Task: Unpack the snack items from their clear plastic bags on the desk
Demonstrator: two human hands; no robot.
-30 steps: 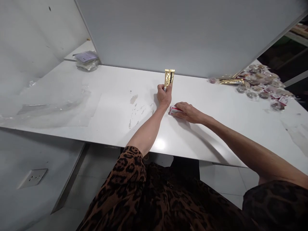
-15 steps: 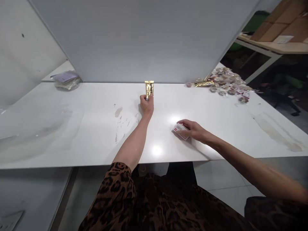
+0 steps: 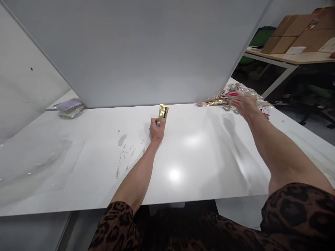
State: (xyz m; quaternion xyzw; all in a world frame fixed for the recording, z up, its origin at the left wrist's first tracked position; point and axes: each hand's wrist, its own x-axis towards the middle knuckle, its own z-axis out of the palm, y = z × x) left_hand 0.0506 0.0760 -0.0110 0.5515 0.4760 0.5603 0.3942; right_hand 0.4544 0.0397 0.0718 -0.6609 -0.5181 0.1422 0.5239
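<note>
My left hand (image 3: 157,129) is closed around the lower part of a gold foil packet (image 3: 163,112), which stands up from the fist in the middle of the white table. A small pale edge of something shows beside the thumb. At the right, my right hand (image 3: 245,104) reaches over a heap of small clear-wrapped packets (image 3: 265,111). Its fingers look stretched out and are a little blurred. Just past the fingertips a red-and-white packet (image 3: 231,94) lies on the heap, seemingly apart from the hand.
Gold stick packets (image 3: 216,102) lie at the heap's left side against the grey upright panel (image 3: 146,55). Plastic-wrapped packs (image 3: 69,107) rest at the back left. A clear plastic sheet (image 3: 60,164) covers the table's left. Cardboard boxes (image 3: 290,38) stand on another table.
My right hand has moved from the table's middle to the heap at the far right, and the red-and-white packet is now there. My left hand still holds the gold packet.
</note>
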